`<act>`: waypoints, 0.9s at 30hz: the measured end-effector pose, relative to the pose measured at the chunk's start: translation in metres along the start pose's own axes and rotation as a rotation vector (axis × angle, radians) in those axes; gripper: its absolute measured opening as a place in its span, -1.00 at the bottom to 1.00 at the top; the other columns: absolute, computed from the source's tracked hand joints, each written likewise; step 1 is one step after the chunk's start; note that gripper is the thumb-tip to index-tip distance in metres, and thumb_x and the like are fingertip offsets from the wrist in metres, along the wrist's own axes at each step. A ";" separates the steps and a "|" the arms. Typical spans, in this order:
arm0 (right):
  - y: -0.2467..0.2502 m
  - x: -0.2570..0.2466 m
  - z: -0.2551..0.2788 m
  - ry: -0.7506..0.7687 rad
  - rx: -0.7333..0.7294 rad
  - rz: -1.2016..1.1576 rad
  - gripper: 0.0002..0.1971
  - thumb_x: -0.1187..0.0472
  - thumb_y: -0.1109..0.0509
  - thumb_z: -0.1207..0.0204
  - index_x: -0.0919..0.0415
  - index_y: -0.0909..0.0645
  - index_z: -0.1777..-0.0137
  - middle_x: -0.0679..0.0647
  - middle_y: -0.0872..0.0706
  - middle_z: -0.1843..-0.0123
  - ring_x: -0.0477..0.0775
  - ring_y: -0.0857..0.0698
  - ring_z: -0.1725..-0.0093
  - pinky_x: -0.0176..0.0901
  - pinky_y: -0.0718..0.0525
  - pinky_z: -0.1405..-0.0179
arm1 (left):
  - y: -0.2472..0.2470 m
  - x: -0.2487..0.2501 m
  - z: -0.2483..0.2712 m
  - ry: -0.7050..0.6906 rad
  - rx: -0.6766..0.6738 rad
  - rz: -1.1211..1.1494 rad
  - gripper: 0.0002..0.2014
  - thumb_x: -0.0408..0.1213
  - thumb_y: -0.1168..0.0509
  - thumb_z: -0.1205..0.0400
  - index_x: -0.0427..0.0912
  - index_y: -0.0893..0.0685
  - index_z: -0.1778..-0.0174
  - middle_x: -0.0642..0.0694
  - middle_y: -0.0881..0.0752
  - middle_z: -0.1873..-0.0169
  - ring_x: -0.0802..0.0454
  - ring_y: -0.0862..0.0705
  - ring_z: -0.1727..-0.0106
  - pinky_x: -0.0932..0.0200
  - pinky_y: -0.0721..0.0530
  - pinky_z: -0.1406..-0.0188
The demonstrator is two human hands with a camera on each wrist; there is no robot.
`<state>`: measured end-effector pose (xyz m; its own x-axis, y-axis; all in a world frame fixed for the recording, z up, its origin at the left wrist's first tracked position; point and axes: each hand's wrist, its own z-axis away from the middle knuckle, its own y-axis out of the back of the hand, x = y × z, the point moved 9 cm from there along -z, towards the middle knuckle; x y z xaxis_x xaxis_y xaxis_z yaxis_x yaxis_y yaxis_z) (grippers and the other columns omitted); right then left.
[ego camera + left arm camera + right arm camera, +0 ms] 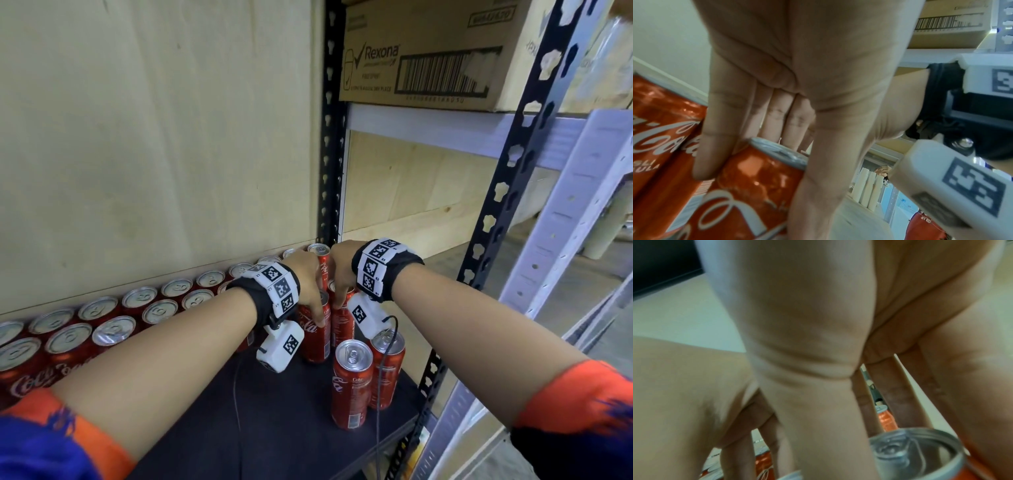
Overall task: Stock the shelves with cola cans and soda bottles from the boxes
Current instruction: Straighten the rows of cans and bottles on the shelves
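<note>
Both hands are down on the far right end of a dark shelf (274,428), setting cans into the gap beside the rows of cans (102,325) that already run along the wooden back wall (154,137). The left hand (306,284) comes from above onto a red cola can (313,337); in the left wrist view its fingers (715,129) lie down one side of the can and the thumb down the other, clamped around the top so the can goes down upright and flush with its neighbours. The right hand (340,274) reaches over a second can (342,325) just beside the first, fingers pointing down around its rim; this looks like a grip from the top, but the right wrist view is blurred and shows only spread fingers above a can lid, so I cannot tell how firmly it holds. Two more cans (368,373) stand upright nearer the front edge, apart from the rows, probably waiting to be pushed back into line.

The back-row cans behind the hands are mostly covered by the wrists. No supply box or soda bottles are in view; only a cardboard box (428,51) sits on the shelf above.
</note>
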<state>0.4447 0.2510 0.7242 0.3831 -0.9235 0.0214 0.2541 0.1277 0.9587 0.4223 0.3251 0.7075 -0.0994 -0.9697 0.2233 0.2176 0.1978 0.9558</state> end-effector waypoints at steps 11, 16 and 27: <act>-0.002 0.000 0.001 -0.002 -0.033 -0.020 -0.66 -0.03 -0.81 -0.14 0.01 -0.71 0.24 -0.01 -0.83 0.19 -0.02 -0.75 0.29 -0.15 -0.79 0.20 | -0.002 -0.003 0.004 -0.008 0.037 0.012 -0.33 -0.01 -0.81 -0.06 -0.18 -0.85 -0.05 -0.01 -0.85 0.11 0.05 -0.81 0.09 0.06 -0.83 0.00; -0.001 -0.001 0.004 0.026 -0.051 -0.002 -0.65 -0.02 -0.76 -0.27 0.01 -0.66 0.13 0.01 -0.82 0.04 -0.05 -0.68 0.29 -0.28 -0.60 0.41 | -0.002 -0.007 0.003 0.003 0.042 0.023 -0.33 -0.01 -0.81 -0.07 -0.17 -0.85 -0.07 0.00 -0.85 0.08 0.06 -0.80 0.07 0.06 -0.83 -0.03; -0.002 0.003 0.001 -0.013 -0.053 -0.056 -0.51 -0.01 -0.80 -0.19 0.17 -0.79 -0.07 0.06 -0.86 0.01 0.08 -0.82 0.05 -0.16 -0.73 0.19 | -0.003 -0.009 -0.002 -0.019 0.014 0.015 -0.30 0.02 -0.81 -0.07 -0.14 -0.84 -0.11 0.01 -0.86 0.03 0.07 -0.80 0.05 0.06 -0.82 -0.05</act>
<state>0.4441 0.2475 0.7232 0.3557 -0.9342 -0.0282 0.3215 0.0939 0.9422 0.4241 0.3331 0.7026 -0.1147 -0.9637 0.2409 0.2060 0.2142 0.9548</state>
